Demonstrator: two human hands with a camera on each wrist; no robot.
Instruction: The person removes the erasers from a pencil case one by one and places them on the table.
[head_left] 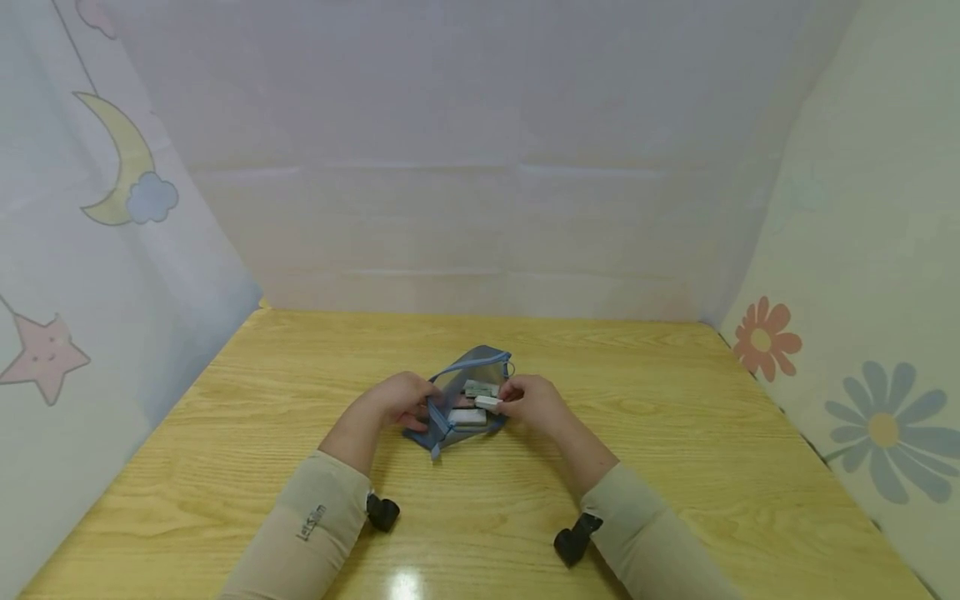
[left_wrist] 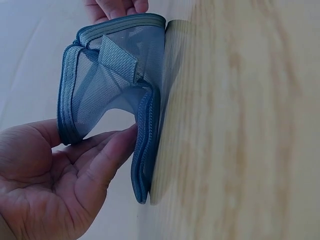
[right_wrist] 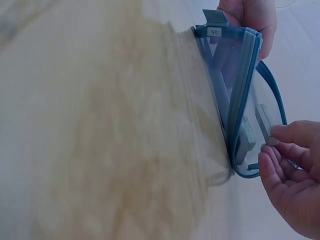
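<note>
A blue mesh zip pouch (head_left: 472, 362) lies unzipped on the table, its mouth spread wide. My left hand (head_left: 401, 398) grips the pouch's left edge; in the left wrist view its thumb and fingers (left_wrist: 95, 172) pinch the zip border. At the right side of the mouth, my right hand (head_left: 534, 402) pinches a small white block (head_left: 487, 403) between thumb and fingertips. The right wrist view shows this block (right_wrist: 262, 122) as a slim flat bar held inside the opening. Within the pouch lie a white block (head_left: 468, 417) and a pale green-grey packet (head_left: 480, 388).
The pouch rests on a wood-grain table (head_left: 675, 500). A pale sheet (head_left: 480, 233) hangs behind the table, and patterned sheets stand at the left and right. Black wrist devices (head_left: 382, 512) are strapped at both sleeves.
</note>
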